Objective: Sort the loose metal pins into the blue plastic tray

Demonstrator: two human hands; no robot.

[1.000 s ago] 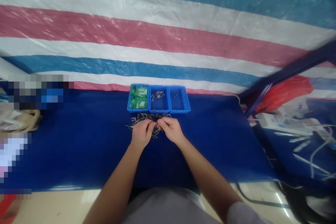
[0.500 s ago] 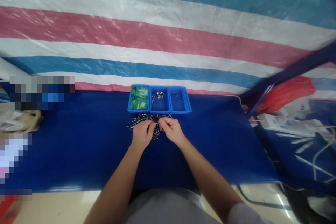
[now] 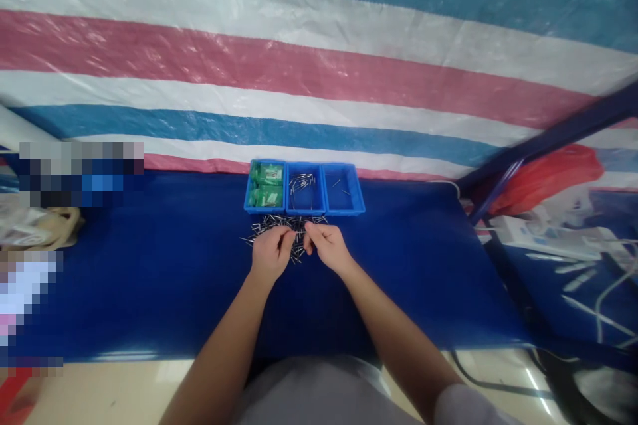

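Note:
A pile of short, thin metal rods (image 3: pixel 298 255), dark and silvery, lies on the blue table in front of three blue bins. Over the pile, my left hand (image 3: pixel 270 252) is closed in a pinch, thumb against the fingers. Close by on its right, my right hand (image 3: pixel 329 247) is pinched too, fingertips pointing left. A slim bright metal piece (image 3: pixel 300 232) spans the small gap between both sets of fingertips; its exact kind is too small to make out.
The left bin (image 3: pixel 247 202) holds green packets, the middle bin (image 3: pixel 305 211) several metal rods, the right bin (image 3: pixel 355 202) a few thin pieces. A striped tarp (image 3: pixel 319 99) hangs behind. On the right stand a blue metal frame (image 3: pixel 503 189), a red bag (image 3: pixel 563 176) and cables.
My right hand's fingertips have shifted slightly, and the metal piece between the hands shows more clearly. My left hand stays nearly still. The whole view has shifted a little.

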